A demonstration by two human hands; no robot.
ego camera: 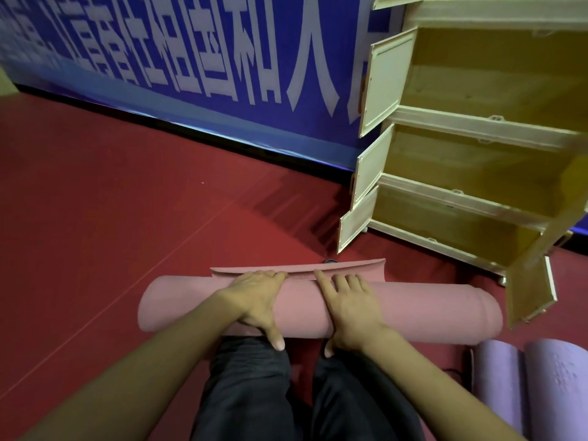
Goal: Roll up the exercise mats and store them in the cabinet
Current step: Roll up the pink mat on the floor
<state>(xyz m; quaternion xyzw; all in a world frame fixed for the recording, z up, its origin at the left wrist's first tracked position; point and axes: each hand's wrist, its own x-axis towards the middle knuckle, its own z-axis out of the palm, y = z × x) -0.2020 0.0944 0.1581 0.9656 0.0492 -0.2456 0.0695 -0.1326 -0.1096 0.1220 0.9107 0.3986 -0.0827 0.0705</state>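
Note:
A pink exercise mat (413, 310) lies on the red floor in front of my knees, rolled into a thick cylinder with only a short flap (359, 268) still flat at its far side. My left hand (257, 300) rests over the top of the roll, fingers reaching the flap edge and thumb down the near side. My right hand (350, 307) presses on the roll beside it, fingers straight and spread, thumb under the near side. The cream cabinet (471, 122) stands at the right with its doors swung open and its yellow shelves bare.
Two rolled purple mats (541, 383) lie on the floor at the lower right. A blue banner (191, 58) with large white characters lines the wall behind. One open cabinet door (531, 291) hangs near the pink roll's right end. My dark trousers (254, 393) show below.

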